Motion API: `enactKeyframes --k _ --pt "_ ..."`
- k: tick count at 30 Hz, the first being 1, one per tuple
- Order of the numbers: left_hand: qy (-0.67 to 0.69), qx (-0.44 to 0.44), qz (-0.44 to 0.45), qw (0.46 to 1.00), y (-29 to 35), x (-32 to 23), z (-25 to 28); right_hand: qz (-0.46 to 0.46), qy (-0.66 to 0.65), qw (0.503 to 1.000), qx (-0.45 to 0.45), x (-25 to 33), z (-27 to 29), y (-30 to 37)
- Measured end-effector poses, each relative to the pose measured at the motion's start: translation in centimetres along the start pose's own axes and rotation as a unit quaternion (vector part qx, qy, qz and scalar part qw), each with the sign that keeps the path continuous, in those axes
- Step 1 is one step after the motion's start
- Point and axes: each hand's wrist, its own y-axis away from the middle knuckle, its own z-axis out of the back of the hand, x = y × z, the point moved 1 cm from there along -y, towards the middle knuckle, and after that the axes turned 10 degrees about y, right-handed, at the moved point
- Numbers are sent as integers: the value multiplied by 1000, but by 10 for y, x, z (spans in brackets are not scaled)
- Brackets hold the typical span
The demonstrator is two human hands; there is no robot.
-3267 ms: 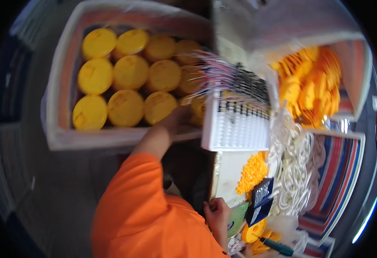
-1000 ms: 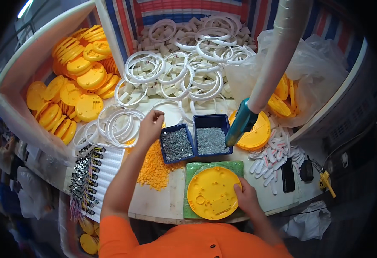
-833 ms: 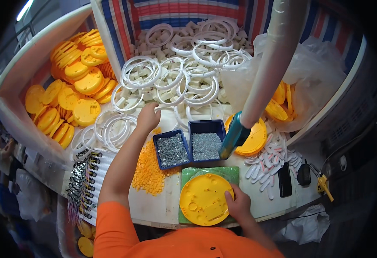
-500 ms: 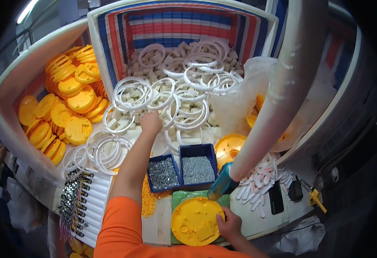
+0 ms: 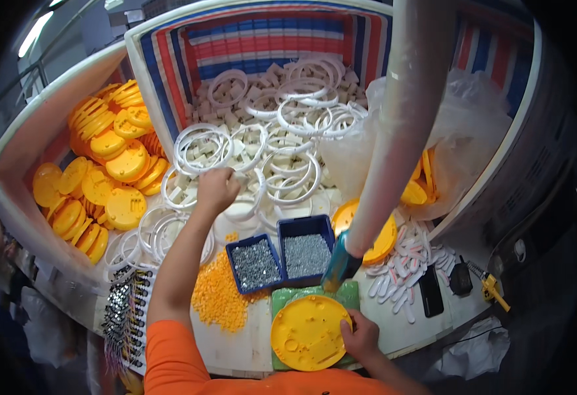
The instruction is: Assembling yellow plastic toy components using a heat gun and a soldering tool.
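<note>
In the head view, a grey pole [image 5: 407, 118] with a teal tool [image 5: 342, 262] slants over the surface [image 5: 239, 345], partly covering the far disc [image 5: 386, 238]. Blue trays [image 5: 305, 226] stand beyond the green mat [image 5: 348, 295]. On it rests the near disc [image 5: 309, 332], its right edge gripped by the right hand [image 5: 361, 337]. The left hand [image 5: 217, 189], fingers curled, is among white rings [image 5: 203, 126]; I cannot tell whether it grips one. About three seconds ago it reached into a side crate.
</note>
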Motion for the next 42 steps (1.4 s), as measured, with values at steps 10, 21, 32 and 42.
enactKeyframes --k 10,21,32,42 --pt "165 69 -193 965 183 -153 79 162 -63 984 -43 40 27 -31" --pt "160 146 -204 955 294 -220 55 241 -124 931 244 63 10 -18" --pt "295 127 52 946 284 -211 46 343 -46 923 167 61 10 -41" --pt "266 159 98 946 286 -227 24 335 -63 918 205 53 2 -49"
